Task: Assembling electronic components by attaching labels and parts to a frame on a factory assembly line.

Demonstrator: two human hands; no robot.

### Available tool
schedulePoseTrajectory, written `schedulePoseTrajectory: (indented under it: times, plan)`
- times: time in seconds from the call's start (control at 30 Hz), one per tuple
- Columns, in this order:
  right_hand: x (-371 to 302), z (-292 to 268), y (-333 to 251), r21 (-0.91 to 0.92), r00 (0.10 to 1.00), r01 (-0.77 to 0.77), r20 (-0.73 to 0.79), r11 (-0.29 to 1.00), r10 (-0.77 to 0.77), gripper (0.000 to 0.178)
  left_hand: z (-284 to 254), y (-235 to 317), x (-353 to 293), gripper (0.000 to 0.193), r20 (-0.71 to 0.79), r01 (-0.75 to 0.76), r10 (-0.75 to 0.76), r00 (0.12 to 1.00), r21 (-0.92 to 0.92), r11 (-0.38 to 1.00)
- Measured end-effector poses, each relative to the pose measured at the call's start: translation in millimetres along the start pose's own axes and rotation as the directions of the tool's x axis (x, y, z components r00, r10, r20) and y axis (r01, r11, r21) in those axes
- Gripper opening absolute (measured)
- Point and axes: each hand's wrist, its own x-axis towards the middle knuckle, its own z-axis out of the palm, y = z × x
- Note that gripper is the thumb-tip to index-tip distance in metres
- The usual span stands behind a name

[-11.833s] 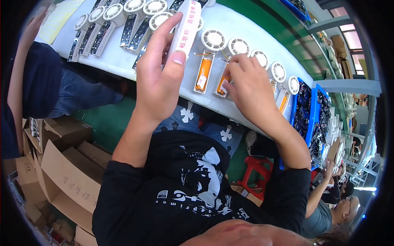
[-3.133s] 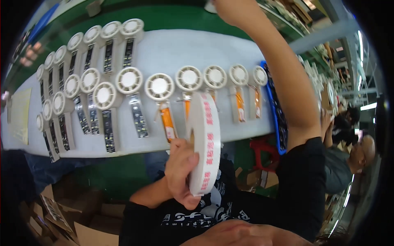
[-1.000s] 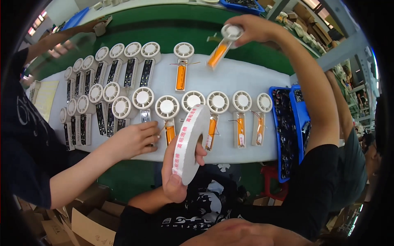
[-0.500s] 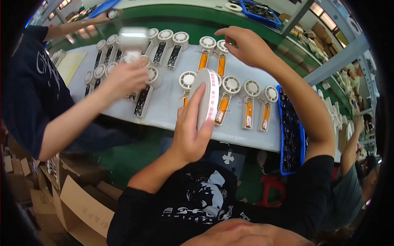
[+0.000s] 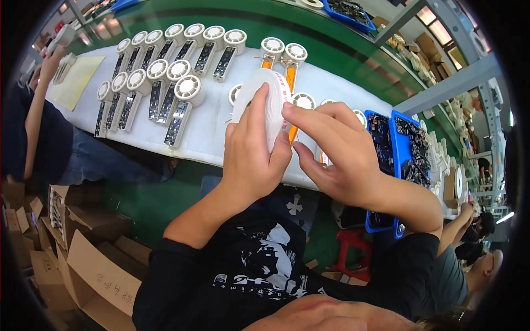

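Note:
My left hand [image 5: 248,160] grips a roll of white tape [image 5: 277,98] with red print along its outer edge, held upright above the table. My right hand [image 5: 350,157] has come to the roll's right side. Its index fingertip is at the tape's edge, and the thumb stays apart below it. Behind my hands stand small white fans [image 5: 295,52], lying on their backs with orange batteries in their open handles; some are hidden by my hands and the roll. Further left, rows of similar fans [image 5: 188,88] show dark circuit boards in their handles.
Blue trays [image 5: 401,146] of small dark parts stand at the table's right end. A co-worker [image 5: 41,143] is at the left, by a yellow sheet [image 5: 83,80]. Open cardboard boxes [image 5: 105,276] lie lower left, and a red stool [image 5: 350,254] is under the table. A metal post [image 5: 441,83] slants at the right.
My right hand has come down from the far fans to the tape roll. The co-worker's arm has drawn back left, away from the fans. The view has shifted somewhat.

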Motion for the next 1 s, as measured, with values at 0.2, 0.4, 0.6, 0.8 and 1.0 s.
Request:
schedulePoseTrajectory:
  times: [0.2, 0.4, 0.6, 0.8, 1.0]
  plan:
    - [10.1, -2.9, 6.0, 0.209, 1.0, -0.022, 0.006, 0.978, 0.021, 0.055, -8.4, 2.3, 2.1, 0.068, -0.003, -0.001, 0.001, 1.0, -0.089, 0.996]
    - [20.5, -7.8, 10.1, 0.445, 0.994, -0.069, 0.105, 0.893, 0.024, 0.06, -20.2, 11.1, -0.8, 0.065, 0.086, 0.069, -0.039, 0.996, -0.38, 0.922]
    - [35.4, -34.5, 20.9, 0.329, 0.93, 0.342, 0.013, 0.88, -0.367, 0.06, -52.3, 8.3, -7.2, 0.072, 0.047, 0.234, -0.266, 0.963, -0.636, 0.736]
    - [75.6, 14.9, 78.5, 0.485, 0.882, -0.465, 0.183, 0.74, 0.434, 0.049, -57.0, 1.5, -14.8, 0.086, -0.054, 0.124, -0.223, 0.973, -0.695, 0.708]
    - [84.4, 80.4, 142.8, 0.259, 0.712, -0.695, 0.376, 0.67, 0.593, 0.038, -63.0, -8.2, -19.3, 0.089, -0.107, 0.097, -0.248, 0.963, -0.72, 0.687]
